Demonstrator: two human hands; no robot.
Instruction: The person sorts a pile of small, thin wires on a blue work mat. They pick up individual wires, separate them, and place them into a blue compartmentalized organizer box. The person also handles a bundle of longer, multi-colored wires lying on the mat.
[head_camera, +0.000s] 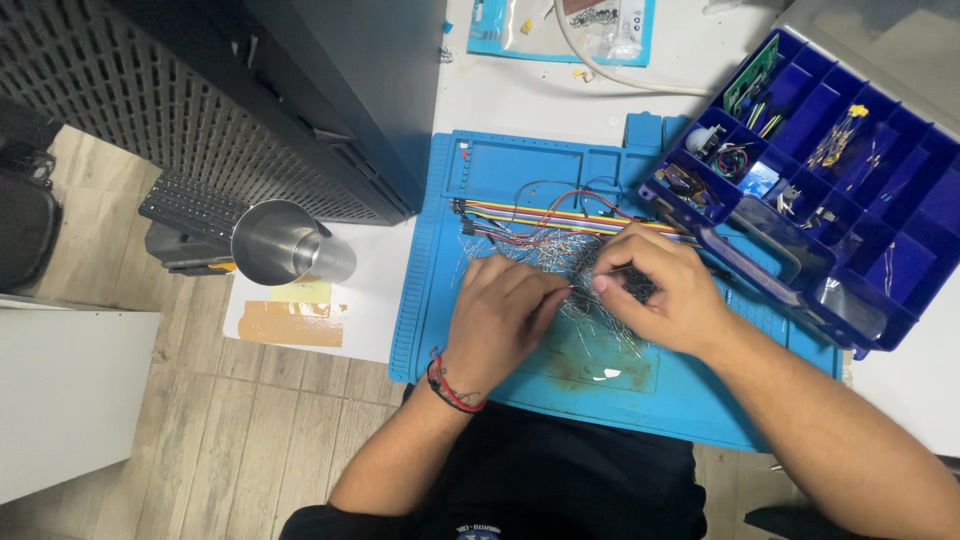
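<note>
My left hand (505, 312) and my right hand (660, 290) meet over a blue work mat (500, 190). Both pinch a thin wire-legged component (578, 288) between their fingertips. Under and around the hands lies a heap of small wire-legged parts (560, 250). A flat band of coloured jumper wires (540, 212) runs across the mat just beyond the hands. A red and black cord band sits on my left wrist (452, 388). What the right palm covers is hidden.
A blue compartment box (850, 170) with small electronic parts stands open at the right. A steel cup (285, 245) sits left of the mat beside a dark computer case (330, 90). A clear bag on blue card (560, 28) lies at the back. Wooden floor shows below.
</note>
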